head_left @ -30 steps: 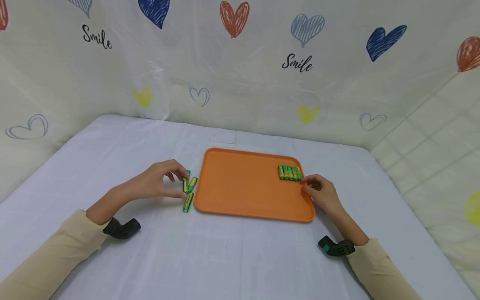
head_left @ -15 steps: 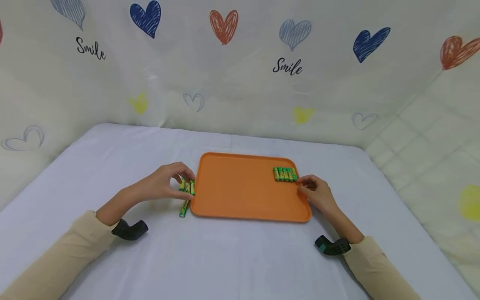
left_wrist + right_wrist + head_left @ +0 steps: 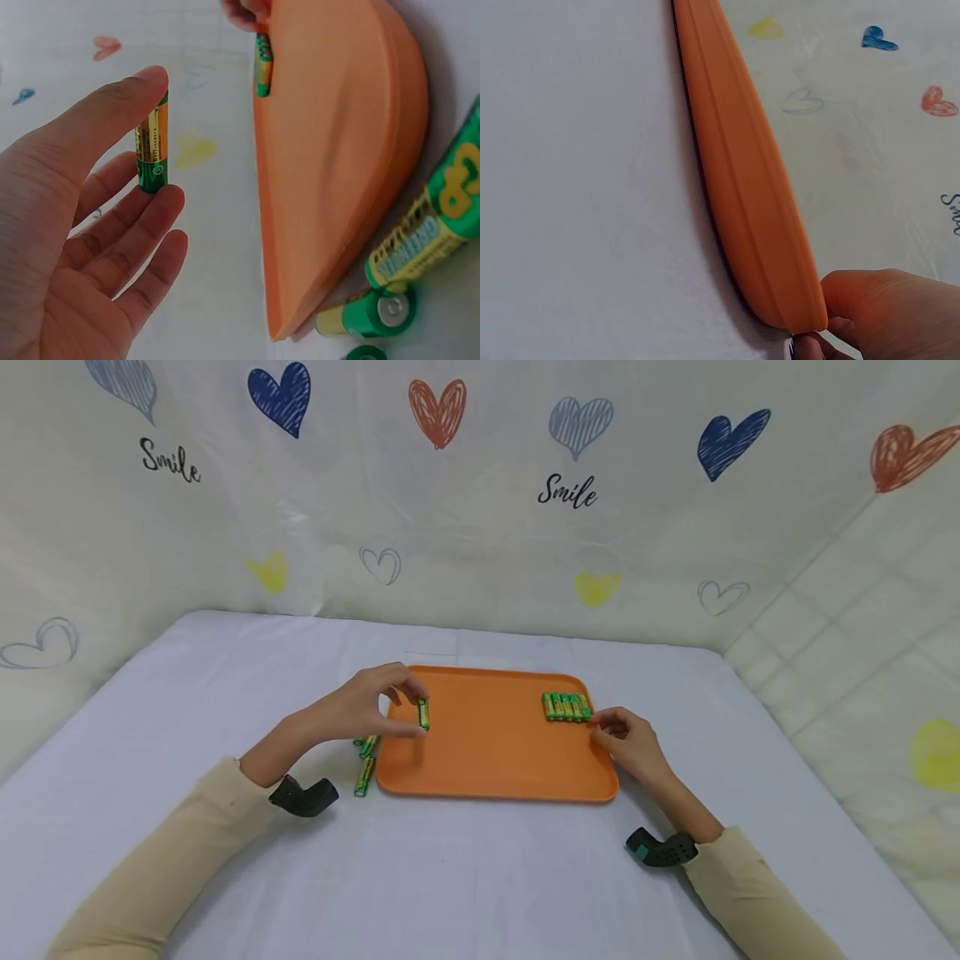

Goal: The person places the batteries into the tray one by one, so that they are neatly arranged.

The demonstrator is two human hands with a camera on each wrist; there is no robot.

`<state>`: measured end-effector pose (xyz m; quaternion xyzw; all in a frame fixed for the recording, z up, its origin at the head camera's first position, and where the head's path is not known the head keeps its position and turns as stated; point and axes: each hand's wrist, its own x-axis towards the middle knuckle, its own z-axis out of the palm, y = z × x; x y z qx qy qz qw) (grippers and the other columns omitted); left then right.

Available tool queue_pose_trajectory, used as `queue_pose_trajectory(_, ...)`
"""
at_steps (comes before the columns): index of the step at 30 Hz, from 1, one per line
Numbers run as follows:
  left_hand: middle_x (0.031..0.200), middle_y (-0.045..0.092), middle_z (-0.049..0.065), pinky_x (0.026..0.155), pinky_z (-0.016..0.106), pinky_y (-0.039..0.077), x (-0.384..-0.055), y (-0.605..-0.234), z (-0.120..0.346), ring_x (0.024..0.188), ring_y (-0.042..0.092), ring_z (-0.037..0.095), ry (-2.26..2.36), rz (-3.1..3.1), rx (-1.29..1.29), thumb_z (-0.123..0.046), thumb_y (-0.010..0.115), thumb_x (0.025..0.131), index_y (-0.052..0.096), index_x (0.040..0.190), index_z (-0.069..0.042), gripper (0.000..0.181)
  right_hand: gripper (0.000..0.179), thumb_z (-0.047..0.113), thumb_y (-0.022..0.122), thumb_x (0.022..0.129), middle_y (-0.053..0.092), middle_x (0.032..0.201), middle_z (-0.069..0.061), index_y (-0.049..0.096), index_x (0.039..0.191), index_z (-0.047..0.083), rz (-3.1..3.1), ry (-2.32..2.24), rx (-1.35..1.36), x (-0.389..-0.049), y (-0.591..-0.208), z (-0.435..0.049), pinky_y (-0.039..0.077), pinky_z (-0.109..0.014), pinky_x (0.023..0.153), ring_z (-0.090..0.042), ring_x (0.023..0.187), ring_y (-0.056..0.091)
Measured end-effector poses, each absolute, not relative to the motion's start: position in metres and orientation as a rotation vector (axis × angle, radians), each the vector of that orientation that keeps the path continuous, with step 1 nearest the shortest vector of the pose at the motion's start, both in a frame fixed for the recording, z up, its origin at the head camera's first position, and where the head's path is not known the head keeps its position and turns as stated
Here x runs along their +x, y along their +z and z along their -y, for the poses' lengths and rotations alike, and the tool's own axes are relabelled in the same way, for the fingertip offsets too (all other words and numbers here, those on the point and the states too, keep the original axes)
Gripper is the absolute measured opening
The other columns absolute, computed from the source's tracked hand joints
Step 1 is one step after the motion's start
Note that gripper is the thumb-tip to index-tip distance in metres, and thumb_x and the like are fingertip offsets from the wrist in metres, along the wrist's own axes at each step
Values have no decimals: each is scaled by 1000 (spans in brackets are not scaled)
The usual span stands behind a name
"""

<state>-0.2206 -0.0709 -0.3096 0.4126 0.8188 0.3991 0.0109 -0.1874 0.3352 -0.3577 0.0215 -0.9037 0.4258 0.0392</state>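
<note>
The left hand [image 3: 366, 703] pinches a battery [image 3: 423, 714]; another battery [image 3: 431, 215] reads "GP".

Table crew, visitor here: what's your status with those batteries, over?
Left hand pinches one battery above orange tray. Right hand at tray's right edge, beside battery row. No obstacle showing between held battery and row.

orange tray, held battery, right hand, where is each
orange tray [image 3: 495, 747], head view, on its bare floor
held battery [image 3: 154, 142], left wrist view, on its gold part
right hand [image 3: 633, 746], head view, on its back

seemingly a curtained booth: heart-printed sheeting [image 3: 480, 518] hangs behind a cloth-covered table [image 3: 450, 877].
</note>
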Motion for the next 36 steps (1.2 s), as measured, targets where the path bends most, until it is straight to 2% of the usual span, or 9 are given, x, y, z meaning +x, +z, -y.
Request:
queue_pose_trajectory(10, 104, 63, 0, 84, 44, 53, -233, -307, 47, 100, 61, 18, 1250, -2535, 1355, -22, 85, 76, 63, 111, -8, 43, 25, 6, 61, 92, 60, 103, -19, 61, 114, -6, 2762, 1306, 61, -188, -357, -337, 46, -19, 59, -16, 83, 53)
queue_pose_trajectory(13, 104, 63, 0, 84, 45, 53, -237, -305, 39, 99, 61, 19, 1266, -2518, 1380, -22, 85, 76, 63, 110, -8, 43, 25, 6, 61, 92, 60, 102, -19, 61, 114, -6, 2761, 1294, 67, -188, -357, -338, 46, -19, 60, -16, 83, 53)
queue_pose_trajectory(21, 105, 63, 0, 84, 39, 53, -245, -306, 21, 99, 62, 23, 1280, -2476, 1404, -21, 86, 75, 63, 108, -9, 42, 25, 4, 60, 91, 61, 103, -19, 61, 114, -6, 2763, 1284, 66, -190, -360, -337, 45, -16, 65, -18, 86, 53)
queue_pose_trajectory(29, 107, 62, 2, 88, 47, 52, -252, -309, 1, 101, 61, 22, 1300, -2425, 1373, -20, 85, 77, 64, 110, -5, 42, 25, 5, 62, 91, 61, 106, -20, 62, 115, -5, 2766, 1290, 47, -188, -360, -336, 45, -15, 68, -17, 87, 54)
queue_pose_trajectory(36, 109, 62, 4, 90, 48, 50, -257, -311, -18, 104, 60, 30, 1302, -2383, 1401, -19, 83, 79, 63, 112, -4, 41, 24, 3, 61, 91, 61, 104, -20, 62, 113, -5, 2747, 1308, 49, -188, -360, -338, 45, -17, 63, -17, 85, 54)
